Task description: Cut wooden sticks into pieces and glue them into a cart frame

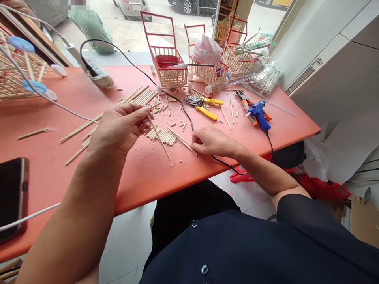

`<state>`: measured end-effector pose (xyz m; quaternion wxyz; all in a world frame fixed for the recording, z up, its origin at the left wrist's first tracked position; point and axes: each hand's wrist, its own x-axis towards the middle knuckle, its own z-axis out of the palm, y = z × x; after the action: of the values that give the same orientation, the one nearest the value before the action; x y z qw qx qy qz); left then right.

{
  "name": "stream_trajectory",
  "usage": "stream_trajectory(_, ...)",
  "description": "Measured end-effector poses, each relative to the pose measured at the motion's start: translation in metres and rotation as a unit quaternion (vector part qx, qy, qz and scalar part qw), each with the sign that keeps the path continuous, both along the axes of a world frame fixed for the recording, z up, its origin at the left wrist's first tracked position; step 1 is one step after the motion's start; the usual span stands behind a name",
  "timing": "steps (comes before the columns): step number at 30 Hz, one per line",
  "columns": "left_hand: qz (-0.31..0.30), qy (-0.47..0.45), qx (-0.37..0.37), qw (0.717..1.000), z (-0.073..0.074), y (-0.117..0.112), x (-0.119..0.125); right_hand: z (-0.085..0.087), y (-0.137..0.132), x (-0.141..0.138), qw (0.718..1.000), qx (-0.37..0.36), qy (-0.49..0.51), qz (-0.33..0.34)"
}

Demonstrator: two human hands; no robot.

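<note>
Between the thumb and fingers of my left hand (126, 124) is a thin wooden stick (160, 138), slanting down toward the tabletop. My right hand (213, 142) rests low over the table with its fingers curled, closed on the near end of a wooden stick (181, 139); its fingertips are partly hidden. A row of short cut sticks (162, 136) lies between the hands. Longer sticks (133, 96) are spread behind and beside my left hand. Yellow-handled wire cutters (203, 106) lie beyond my right hand, with small offcuts around them.
A blue glue gun (259, 116) lies on orange-handled pliers (244, 103) at right. Small stick-built carts (170, 67) stand along the back. A black cable (185, 110) crosses the pink table (142, 177). At left are a phone (13, 197) and a power strip (96, 71). A person sits outside.
</note>
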<state>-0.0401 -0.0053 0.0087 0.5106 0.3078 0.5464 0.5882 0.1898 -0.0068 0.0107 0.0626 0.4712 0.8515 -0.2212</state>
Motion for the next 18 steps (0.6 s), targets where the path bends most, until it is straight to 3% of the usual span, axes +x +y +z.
stream_trajectory(18,-0.014,0.018,0.019,1.0,-0.012,0.004,-0.011,-0.004,-0.001,0.002,1.0,-0.004,0.017,-0.008)
